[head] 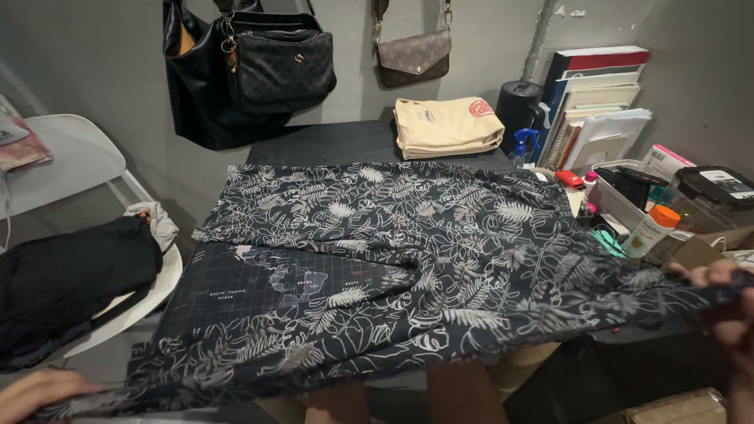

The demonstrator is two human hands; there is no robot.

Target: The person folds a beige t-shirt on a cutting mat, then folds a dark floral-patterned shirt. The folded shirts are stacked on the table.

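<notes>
Stretching between two hands is a dark cloth with pale leaves [440, 251], spread wide over the dark table [330, 141]. The left hand [35, 392] is at the bottom left corner and grips the cloth's near edge there. The right hand [726, 302] is far off at the right side, pinching the other end of that edge with closed fingers. Most of the cloth lies flat between and beyond them. A folded tan bag [446, 126] sits behind it. Black clothes [67, 283] rest on a white chair [63, 157].
</notes>
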